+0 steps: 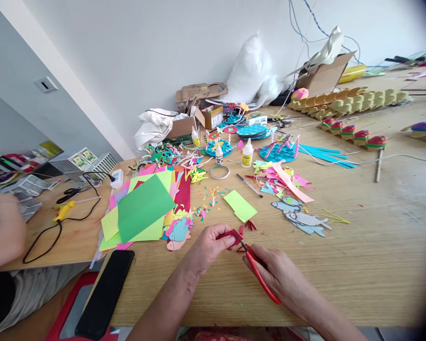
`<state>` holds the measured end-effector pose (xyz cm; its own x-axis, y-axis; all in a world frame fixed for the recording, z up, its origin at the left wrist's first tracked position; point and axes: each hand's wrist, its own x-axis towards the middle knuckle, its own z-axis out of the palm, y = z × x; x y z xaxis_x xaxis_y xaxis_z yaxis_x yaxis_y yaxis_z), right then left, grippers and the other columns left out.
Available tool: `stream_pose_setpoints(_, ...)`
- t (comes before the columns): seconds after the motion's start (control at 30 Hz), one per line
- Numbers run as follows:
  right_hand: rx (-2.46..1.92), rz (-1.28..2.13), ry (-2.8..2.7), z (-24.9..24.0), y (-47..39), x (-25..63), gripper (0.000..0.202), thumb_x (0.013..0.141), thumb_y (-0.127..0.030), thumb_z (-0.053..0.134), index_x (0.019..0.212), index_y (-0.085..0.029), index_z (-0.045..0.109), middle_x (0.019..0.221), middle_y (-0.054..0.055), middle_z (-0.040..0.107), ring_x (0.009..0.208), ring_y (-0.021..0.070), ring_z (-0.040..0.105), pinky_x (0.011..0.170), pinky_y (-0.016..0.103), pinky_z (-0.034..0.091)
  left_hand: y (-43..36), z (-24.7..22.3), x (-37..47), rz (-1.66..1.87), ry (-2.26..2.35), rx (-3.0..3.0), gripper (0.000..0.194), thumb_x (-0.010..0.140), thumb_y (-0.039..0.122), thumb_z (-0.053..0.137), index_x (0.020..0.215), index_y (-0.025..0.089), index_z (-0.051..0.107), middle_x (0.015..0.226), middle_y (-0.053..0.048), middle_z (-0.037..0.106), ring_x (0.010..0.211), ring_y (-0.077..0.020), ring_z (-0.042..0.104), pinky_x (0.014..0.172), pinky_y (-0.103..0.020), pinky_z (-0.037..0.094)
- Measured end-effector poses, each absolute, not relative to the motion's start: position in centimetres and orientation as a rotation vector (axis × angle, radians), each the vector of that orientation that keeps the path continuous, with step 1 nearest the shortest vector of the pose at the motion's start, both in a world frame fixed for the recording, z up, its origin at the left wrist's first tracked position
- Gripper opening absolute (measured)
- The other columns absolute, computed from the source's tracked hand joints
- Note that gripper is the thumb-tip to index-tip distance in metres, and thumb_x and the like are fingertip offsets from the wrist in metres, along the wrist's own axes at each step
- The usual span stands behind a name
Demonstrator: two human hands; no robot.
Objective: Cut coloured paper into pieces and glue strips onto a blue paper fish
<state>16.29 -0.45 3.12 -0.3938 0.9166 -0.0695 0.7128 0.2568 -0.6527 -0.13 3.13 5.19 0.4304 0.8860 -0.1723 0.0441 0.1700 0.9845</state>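
Near the front middle of the table, my left hand (213, 241) pinches a small piece of dark red paper (230, 238) between thumb and fingers. My right hand (275, 267) is closed around red-handled scissors (261, 279), whose blades meet the paper's right edge. Little cut red scraps (250, 225) lie just beyond the blades. Behind them is a light green paper piece (240, 205) with a notched edge. Grey paper fish (303, 219) lie to the right, and coloured paper fish (180, 230) sit left of my left hand.
Stacked coloured sheets (145, 208) and a black phone (106, 293) are at the left. Glue bottles (247, 154), a tape roll (219, 172), a pen (249, 185) and paper scraps (284, 177) stand or lie farther back. Another person's arm (5, 227) rests at far left, near a yellow glue gun (64, 210).
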Motion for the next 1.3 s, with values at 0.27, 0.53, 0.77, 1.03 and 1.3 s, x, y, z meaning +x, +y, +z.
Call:
stream_pose_setpoints(0.27,-1.471,0.883,-2.188,2.7,-0.7,16.6,0.035,0.087,-0.037,0.024,0.061,-0.021,0.04,0.055,0.002,0.056,0.048,0.0133,0.048,0.048,0.023,0.031,3.1,4.7,-0.1,0.755,0.912,1.199,0.015,0.072,0.025,0.055,0.068,0.011,0.056,0.062,0.001,0.048,0.06,-0.0093,0.039,0.06,-0.021,0.031)
stream_pose_setpoints(0.53,-1.466,1.018,-2.077,2.6,-0.6,16.5,0.034,0.086,-0.037,0.026,0.061,-0.021,0.042,0.058,0.002,0.056,0.051,0.0137,0.049,0.051,0.024,0.032,3.4,4.0,-0.1,0.735,0.927,1.215,0.015,0.072,0.025,0.054,0.065,0.012,0.052,0.06,0.001,0.045,0.059,-0.0093,0.038,0.06,-0.021,0.031)
stream_pose_setpoints(0.77,-1.332,1.275,-1.613,2.5,0.6,16.9,0.02,0.074,-0.038,0.051,0.069,-0.02,0.043,0.06,-0.004,0.045,0.054,0.0111,0.044,0.05,0.022,0.035,3.4,4.1,0.5,0.679,1.074,1.402,0.015,0.074,0.027,0.05,0.068,0.013,0.052,0.061,0.003,0.045,0.06,-0.0097,0.039,0.059,-0.021,0.03)
stream_pose_setpoints(1.03,-1.116,1.404,-1.358,2.7,1.9,15.7,0.018,0.067,-0.025,0.06,0.071,-0.019,0.043,0.063,-0.004,0.047,0.055,0.0093,0.043,0.049,0.021,0.036,3.0,3.6,0.7,0.652,1.074,1.538,0.014,0.076,0.028,0.048,0.073,0.015,0.052,0.065,0.003,0.047,0.063,-0.01,0.041,0.059,-0.02,0.032)
stream_pose_setpoints(1.3,-1.194,1.253,-1.512,3.0,2.1,15.9,0.015,0.07,-0.026,0.056,0.073,-0.019,0.043,0.065,-0.003,0.047,0.058,0.0108,0.044,0.053,0.022,0.037,3.0,4.1,0.3,0.641,1.071,1.489,0.016,0.074,0.028,0.052,0.073,0.013,0.055,0.062,0.002,0.044,0.06,-0.0099,0.038,0.057,-0.021,0.029)
